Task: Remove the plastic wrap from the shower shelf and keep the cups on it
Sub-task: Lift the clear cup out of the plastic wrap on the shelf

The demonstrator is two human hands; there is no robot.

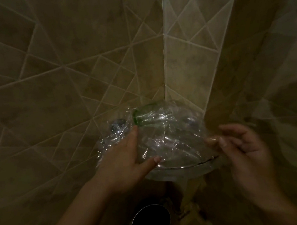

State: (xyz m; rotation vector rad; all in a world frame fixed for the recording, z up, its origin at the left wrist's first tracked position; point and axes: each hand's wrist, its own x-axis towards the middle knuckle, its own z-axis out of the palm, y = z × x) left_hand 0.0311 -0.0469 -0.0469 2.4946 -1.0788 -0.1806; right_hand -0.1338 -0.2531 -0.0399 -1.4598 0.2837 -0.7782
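A corner shower shelf (184,166) with a metal front rim is covered by crinkled clear plastic wrap (165,138). Under the wrap a green cup (141,118) lies at the back, and darker round shapes show at the left and right. My left hand (123,158) rests flat on the wrap at the shelf's left side, fingers spread. At the shelf's right edge my right hand (241,145), blurred, has its fingers curled and pinches the wrap between thumb and fingertips.
Tiled walls meet in a corner behind the shelf, with a paler tiled strip (190,51) on the right. Below the shelf stands a dark round metal container (151,223), open at the top. The scene is dim.
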